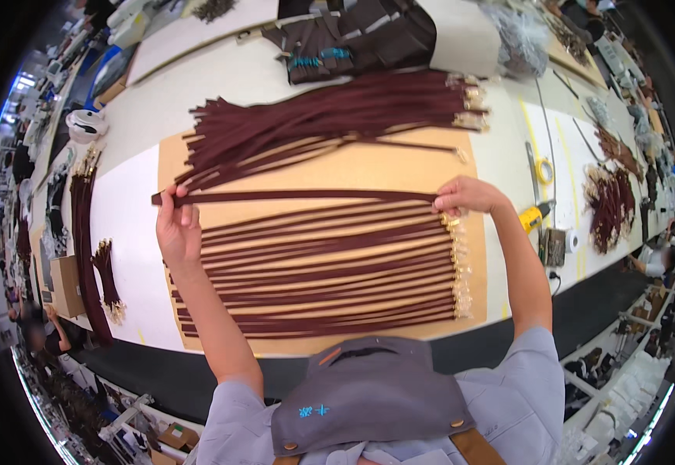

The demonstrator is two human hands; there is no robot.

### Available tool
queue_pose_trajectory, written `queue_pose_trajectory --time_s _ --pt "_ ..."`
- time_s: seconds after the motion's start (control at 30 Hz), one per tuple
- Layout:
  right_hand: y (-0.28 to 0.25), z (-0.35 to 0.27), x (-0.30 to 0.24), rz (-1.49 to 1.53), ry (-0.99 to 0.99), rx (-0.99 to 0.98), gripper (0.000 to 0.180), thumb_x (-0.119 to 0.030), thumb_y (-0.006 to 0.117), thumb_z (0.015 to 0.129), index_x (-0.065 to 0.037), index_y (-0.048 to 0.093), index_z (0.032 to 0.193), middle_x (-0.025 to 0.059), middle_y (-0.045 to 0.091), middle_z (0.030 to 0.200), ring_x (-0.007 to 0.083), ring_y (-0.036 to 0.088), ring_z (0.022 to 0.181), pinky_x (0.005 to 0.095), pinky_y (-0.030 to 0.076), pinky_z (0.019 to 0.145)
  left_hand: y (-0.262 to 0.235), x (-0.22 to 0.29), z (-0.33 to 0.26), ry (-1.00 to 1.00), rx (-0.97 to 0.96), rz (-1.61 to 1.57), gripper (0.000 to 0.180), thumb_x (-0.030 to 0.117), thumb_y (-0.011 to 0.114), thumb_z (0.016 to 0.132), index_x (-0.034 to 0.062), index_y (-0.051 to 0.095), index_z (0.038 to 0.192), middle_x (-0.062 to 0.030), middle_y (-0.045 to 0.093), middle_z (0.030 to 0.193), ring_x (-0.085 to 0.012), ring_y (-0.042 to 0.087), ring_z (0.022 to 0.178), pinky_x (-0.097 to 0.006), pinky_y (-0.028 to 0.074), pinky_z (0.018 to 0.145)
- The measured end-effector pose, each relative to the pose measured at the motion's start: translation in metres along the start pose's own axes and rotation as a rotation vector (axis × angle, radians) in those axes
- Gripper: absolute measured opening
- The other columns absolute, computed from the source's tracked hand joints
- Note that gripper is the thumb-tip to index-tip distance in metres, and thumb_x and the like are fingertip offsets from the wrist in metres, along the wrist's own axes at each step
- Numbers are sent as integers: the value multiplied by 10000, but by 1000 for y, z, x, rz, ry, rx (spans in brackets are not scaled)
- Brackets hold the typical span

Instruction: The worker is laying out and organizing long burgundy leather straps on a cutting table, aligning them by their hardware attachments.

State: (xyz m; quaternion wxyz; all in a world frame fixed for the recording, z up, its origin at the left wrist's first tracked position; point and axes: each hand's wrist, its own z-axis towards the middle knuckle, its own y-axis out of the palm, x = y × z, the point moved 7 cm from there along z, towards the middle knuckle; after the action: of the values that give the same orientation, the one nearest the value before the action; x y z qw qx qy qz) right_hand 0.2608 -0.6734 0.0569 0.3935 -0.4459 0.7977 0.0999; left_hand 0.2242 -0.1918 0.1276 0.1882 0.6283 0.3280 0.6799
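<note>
A dark maroon strap (306,196) stretches straight from side to side between my two hands. My left hand (179,225) pinches it near its left end, a short piece sticking out past the fingers. At the other end, my right hand (461,195) is closed on the strap, and its fingers hide that tip. Just below lie several similar straps (322,271) side by side in rows, with gold-coloured metal ends (460,267) lined up at the right. Above the held strap is a thick heap of maroon straps (330,116), its metal ends also pointing right.
Tan paper (237,155) lies under the straps on the light table. On the right are a yellow-handled tool (535,217), a yellow tape roll (544,170) and another strap bundle (610,201). More straps (86,240) hang at the left. A dark bag (361,39) lies at the far side.
</note>
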Motion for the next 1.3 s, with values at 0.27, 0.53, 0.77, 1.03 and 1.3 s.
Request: queue_pose_trajectory --time_s 0.27,0.53,0.77,1.03,1.3 --pt "-12 -16 21 266 -72 246 368 -325 525 882 15 663 870 -21 499 592 78 462 582 218 394 584 -91 68 -41 16 300 197 190 186 492 921 34 529 1028 -20 570 723 -62 363 430 -173 304 393" --pt "-32 33 53 -215 -29 121 123 -91 637 733 -2 623 816 18 612 701 95 558 651 247 458 614 -171 52 -25 -205 365 499 66 71 491 862 53 477 924 -43 568 750 -89 509 534 -197 395 462" --pt "-66 94 136 -304 71 346 129 -44 635 689 -5 625 811 37 613 692 120 568 644 263 463 599 -254 -16 -10 -371 542 656 176 48 528 865 -8 510 1031 -78 566 841 -173 582 698 -255 504 631" --pt "-71 141 191 -436 136 439 123 -21 643 634 -17 635 757 75 627 683 172 592 644 296 476 601 -317 -80 5 -452 647 686 218 55 560 861 -22 504 1058 -102 561 919 -202 609 809 -286 538 713" --pt "-62 190 195 -607 60 519 94 -111 605 639 -34 622 691 118 604 626 229 583 607 346 455 588 -403 -36 -1 -557 774 1664 349 150 644 751 -41 575 1036 -156 631 804 -295 631 741 -386 515 676"
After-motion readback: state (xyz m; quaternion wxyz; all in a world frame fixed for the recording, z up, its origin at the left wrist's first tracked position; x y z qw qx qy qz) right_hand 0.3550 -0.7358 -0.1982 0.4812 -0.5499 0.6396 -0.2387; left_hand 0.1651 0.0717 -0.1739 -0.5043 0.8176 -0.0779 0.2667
